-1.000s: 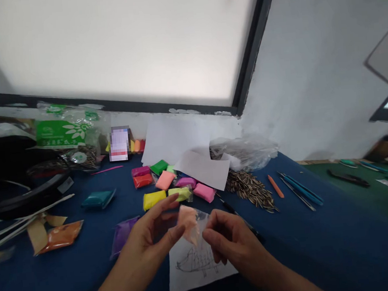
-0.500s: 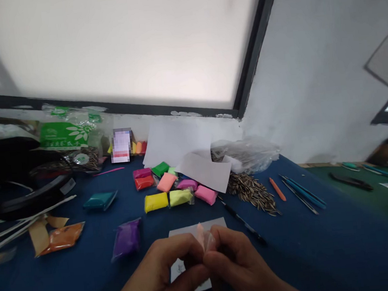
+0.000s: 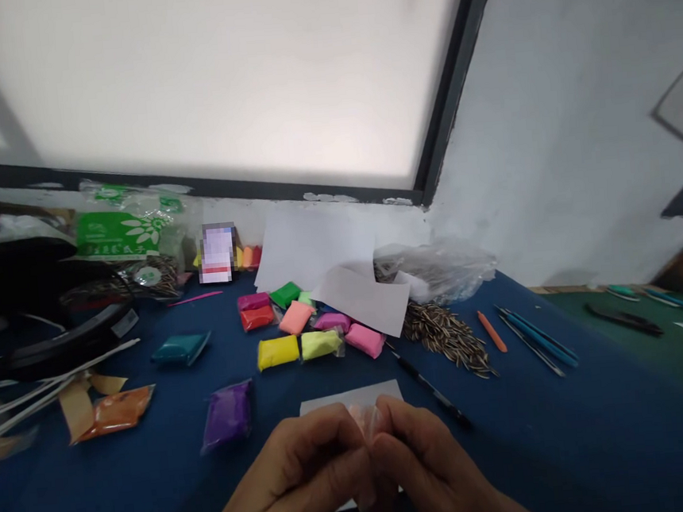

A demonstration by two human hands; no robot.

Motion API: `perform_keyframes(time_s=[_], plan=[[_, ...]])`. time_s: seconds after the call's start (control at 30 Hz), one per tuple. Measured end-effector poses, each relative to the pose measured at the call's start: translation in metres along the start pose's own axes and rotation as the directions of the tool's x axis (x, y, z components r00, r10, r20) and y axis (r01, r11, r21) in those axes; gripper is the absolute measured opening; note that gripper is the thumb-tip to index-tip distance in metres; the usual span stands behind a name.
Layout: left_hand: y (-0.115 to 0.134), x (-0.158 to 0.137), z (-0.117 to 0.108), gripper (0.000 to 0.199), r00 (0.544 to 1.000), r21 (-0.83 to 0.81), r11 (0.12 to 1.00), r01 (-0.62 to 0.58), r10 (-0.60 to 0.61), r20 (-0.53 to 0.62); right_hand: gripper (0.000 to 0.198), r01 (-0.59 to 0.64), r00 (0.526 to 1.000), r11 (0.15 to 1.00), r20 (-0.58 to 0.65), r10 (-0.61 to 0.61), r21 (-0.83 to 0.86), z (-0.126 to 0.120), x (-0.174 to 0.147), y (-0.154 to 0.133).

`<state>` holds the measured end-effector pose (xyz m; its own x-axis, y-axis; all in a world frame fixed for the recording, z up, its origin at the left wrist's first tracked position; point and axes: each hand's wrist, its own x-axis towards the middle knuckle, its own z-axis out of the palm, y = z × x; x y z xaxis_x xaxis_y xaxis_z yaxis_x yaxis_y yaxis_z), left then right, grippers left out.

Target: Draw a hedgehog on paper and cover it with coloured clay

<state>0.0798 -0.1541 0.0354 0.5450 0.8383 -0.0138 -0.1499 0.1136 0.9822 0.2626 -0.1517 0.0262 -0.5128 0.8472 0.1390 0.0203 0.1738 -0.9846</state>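
Between my two hands, just above a white sheet of paper [image 3: 383,390], is a small clear plastic packet [image 3: 365,420] with pale pink, clay-like stuff in it. My left hand [image 3: 312,466] pinches its left side between thumb and fingers. On the right side, the bent fingers and thumb of my right hand [image 3: 427,456] grip the plastic too. The fingers cover most of the packet, and both hands hide much of the paper. To the left lies a purple clay packet [image 3: 228,413]; a black pen [image 3: 430,388] rests at the right.
Several coloured clay packets [image 3: 278,351] lie mid-table. Behind them are loose paper sheets [image 3: 317,246] and a heap of sunflower seeds [image 3: 444,338]. Blue tweezers [image 3: 543,338] and an orange stick [image 3: 492,332] lie right. Left are an orange packet [image 3: 119,411], a teal packet [image 3: 180,348], white cables [image 3: 47,381] and a phone [image 3: 218,252].
The pale pink tip that stuck up above my fingers now sits lower between them. My hands have shifted slightly, still gripping the packet. The whole view has moved a little.
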Motion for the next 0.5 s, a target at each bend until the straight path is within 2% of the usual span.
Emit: perform_keyframes(time_s=[0.13,0.2,0.27,0.33,0.37,0.43,0.5], plan=[[-0.002,0.002,-0.008,0.023,0.994,-0.047,0.998,-0.042,0.037,-0.102,0.039,0.064,0.997,0.996,-0.048,-0.061,0.067,0.002,0.000,0.000],[-0.002,0.002,-0.013,0.024,0.982,0.064,0.996,-0.068,0.078,-0.173,0.037,0.054,0.996,0.997,-0.070,-0.050,0.047,0.002,0.001,0.000],[-0.002,0.001,-0.015,0.029,0.968,0.264,0.958,-0.110,0.164,-0.191,0.032,-0.005,0.995,0.999,-0.102,0.000,-0.047,0.002,0.003,0.002],[-0.004,-0.001,-0.011,0.031,0.944,0.472,0.869,-0.149,0.268,-0.194,0.026,-0.060,0.986,0.971,-0.167,0.021,-0.233,0.000,0.005,0.004],[-0.006,-0.002,-0.009,0.031,0.928,0.556,0.813,-0.171,0.323,-0.188,0.024,-0.061,0.979,0.938,-0.205,-0.011,-0.342,-0.001,0.005,0.004],[-0.011,-0.004,-0.002,0.030,0.894,0.668,0.705,-0.236,0.427,-0.134,0.021,-0.011,0.957,0.855,-0.253,-0.141,-0.519,-0.002,0.006,0.005],[-0.017,-0.005,0.004,0.030,0.844,0.743,0.591,-0.315,0.532,-0.066,0.020,0.046,0.935,0.827,-0.267,-0.233,-0.560,-0.004,0.006,0.003]])
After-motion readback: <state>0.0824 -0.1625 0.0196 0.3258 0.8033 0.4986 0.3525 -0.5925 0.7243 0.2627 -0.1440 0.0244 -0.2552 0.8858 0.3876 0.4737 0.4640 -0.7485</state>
